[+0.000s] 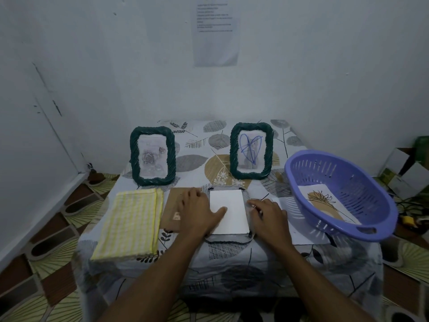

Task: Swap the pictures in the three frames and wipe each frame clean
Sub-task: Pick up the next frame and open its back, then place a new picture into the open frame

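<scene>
On the leaf-patterned cloth-covered table (232,263), a folded yellow checked cloth (130,224) is laid at the left, untouched. Behind it, a dark green woven frame with a rose picture (134,156) is stood upright. Just right of the cloth, a brown stiff backing board (170,210) is laid flat, partly covered by the left hand (197,211). That hand is spread flat, with the thumb pressed on a white rectangular sheet (229,214). The sheet is seated in a third frame (228,239), laid face down at the near middle. Behind that, a second green woven frame with a blue scribbled heart (234,154) is stood upright.

The sheet is judged light, thin and easily creased; it is best lifted at a free corner. The frames' glazing is probably fragile, so the woven rim should be held.

The right hand (270,219) is set at the face-down frame's right edge with fingers bent; whether anything is pinched cannot be told. At the far right, a flower print (325,201) is held in a purple slotted plastic basket (376,205). The face-down frame's front is hidden.
</scene>
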Demonstrator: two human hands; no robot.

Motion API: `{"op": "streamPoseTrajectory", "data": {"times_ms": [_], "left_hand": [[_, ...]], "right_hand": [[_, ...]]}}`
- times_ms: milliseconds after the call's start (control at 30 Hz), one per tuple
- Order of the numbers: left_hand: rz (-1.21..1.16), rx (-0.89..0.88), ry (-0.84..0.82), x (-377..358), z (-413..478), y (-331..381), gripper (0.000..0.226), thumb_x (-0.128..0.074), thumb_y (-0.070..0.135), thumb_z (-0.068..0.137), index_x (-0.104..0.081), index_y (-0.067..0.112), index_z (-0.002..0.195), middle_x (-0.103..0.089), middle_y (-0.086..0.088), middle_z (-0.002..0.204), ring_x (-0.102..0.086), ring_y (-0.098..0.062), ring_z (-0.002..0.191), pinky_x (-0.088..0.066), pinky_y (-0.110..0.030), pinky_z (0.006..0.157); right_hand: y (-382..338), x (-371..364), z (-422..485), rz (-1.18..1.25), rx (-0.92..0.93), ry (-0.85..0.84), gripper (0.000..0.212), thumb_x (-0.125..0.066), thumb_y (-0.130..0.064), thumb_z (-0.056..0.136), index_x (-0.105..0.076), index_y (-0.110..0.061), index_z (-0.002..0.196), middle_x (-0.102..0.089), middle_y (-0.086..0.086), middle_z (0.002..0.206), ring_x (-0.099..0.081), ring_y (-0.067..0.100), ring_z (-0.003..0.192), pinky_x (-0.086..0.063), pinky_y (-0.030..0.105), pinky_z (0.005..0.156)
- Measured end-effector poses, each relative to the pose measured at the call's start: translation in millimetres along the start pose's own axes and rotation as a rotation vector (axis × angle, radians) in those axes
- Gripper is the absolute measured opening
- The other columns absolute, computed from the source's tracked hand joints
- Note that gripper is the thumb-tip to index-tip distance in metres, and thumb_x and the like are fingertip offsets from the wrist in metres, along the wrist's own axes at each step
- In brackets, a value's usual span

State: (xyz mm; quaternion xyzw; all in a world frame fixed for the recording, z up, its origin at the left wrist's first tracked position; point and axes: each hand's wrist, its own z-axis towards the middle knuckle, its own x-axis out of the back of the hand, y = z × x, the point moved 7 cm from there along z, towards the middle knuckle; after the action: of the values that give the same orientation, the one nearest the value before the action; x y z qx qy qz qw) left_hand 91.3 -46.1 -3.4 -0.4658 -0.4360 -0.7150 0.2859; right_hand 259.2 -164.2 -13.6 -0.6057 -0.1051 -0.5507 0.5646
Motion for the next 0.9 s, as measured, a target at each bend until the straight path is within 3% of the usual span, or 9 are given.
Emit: {"op": "streamPoseTrajectory", "data": {"times_ms": [100,400,500,667,800,900], "left_hand": [[-0.036,0.037,0.025,-3.1,-0.5,-2.2,0.058,-0.062,0.062,0.075,-0.060,0.011,0.100,-0.047,-0.005,0.117,-0.036,-0.024,0.115,-0.035,-0.039,0.098],[-0.229,0.106,0.015,0.0,1.9,-7.9,0.039,-0.076,0.049,0.068,-0.048,0.023,0.066,-0.047,0.002,0.096,-0.041,-0.022,0.103,-0.034,-0.037,0.088],[-0.281,0.108,0.000,-1.1,4.5,-10.1,0.039,-0.074,0.047,0.071,-0.045,0.025,0.055,-0.055,-0.001,0.099,-0.044,-0.024,0.107,-0.032,-0.037,0.089],[-0.329,0.112,0.020,2.5,4.5,-9.6,0.037,-0.063,0.033,0.085,-0.044,0.026,0.053,-0.057,-0.004,0.108,-0.042,-0.028,0.113,-0.032,-0.038,0.097],[-0.459,0.097,0.073,11.8,4.8,-8.7,0.043,-0.061,0.023,0.086,-0.040,0.026,0.049,-0.056,0.000,0.068,-0.054,-0.029,0.089,-0.038,-0.037,0.083],[-0.691,0.109,-0.003,20.2,1.8,-0.7,0.021,-0.057,0.014,0.092,-0.062,0.011,0.071,-0.060,0.002,0.070,-0.055,-0.014,0.070,-0.043,-0.027,0.062]], "right_hand": [[1.0,-0.8,0.3,-0.004,0.004,-0.005,0.031,-0.047,-0.027,0.094,-0.064,-0.029,0.121,-0.063,-0.003,0.114,-0.052,0.018,0.108,-0.034,0.039,0.093],[-0.9,-0.4,0.5,-0.027,0.013,-0.016,0.030,-0.047,-0.028,0.094,-0.065,-0.030,0.119,-0.063,-0.003,0.111,-0.052,0.019,0.106,-0.034,0.038,0.091],[-1.4,0.2,0.7,-0.022,0.016,-0.014,0.030,-0.048,-0.028,0.094,-0.065,-0.030,0.118,-0.063,-0.004,0.111,-0.052,0.019,0.106,-0.034,0.038,0.091],[-1.8,0.6,-0.8,-0.013,0.005,-0.021,0.032,-0.045,-0.030,0.093,-0.065,-0.031,0.118,-0.063,-0.004,0.110,-0.052,0.019,0.105,-0.034,0.039,0.091],[-5.6,3.8,-1.3,0.011,-0.014,-0.033,0.036,-0.041,-0.029,0.092,-0.063,-0.029,0.120,-0.063,-0.003,0.108,-0.053,0.020,0.104,-0.034,0.041,0.092],[-7.3,5.8,2.1,0.082,-0.031,-0.062,0.032,-0.047,-0.019,0.093,-0.064,-0.027,0.119,-0.063,0.000,0.109,-0.056,0.022,0.103,-0.040,0.041,0.094]]}}
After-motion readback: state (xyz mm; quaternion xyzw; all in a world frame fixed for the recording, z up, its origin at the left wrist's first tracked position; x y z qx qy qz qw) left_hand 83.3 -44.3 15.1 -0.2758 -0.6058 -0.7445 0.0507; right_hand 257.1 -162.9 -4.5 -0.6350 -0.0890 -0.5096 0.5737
